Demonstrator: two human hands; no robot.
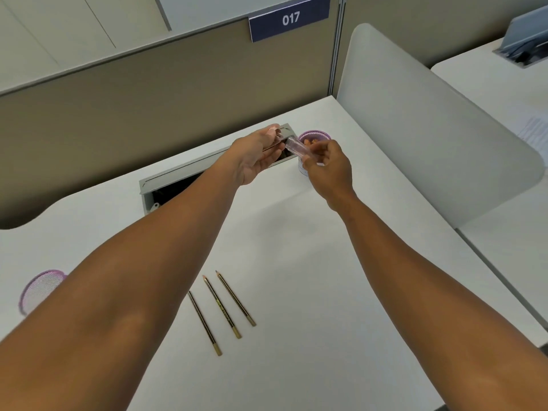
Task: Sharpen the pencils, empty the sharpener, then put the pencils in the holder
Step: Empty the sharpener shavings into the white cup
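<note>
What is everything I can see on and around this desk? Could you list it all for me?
pencils: three, dark with gold ends, lying side by side on the near desk, tips pointing away
mesh cup with shavings: one, purple, far side of the desk, behind the right hand
mesh cup: one, purple, left edge of the desk, partly hidden by the left forearm
clear sharpener container: one, transparent, held tilted next to the far cup
cable tray: one, grey, lid open, set into the back of the desk
desk: one, white
number sign: one, blue, reads 017, on the beige partition
side divider: one, pale grey, right of the desk
left hand: one, over the tray; what it grips is unclear
right hand: one, holding the container
</note>
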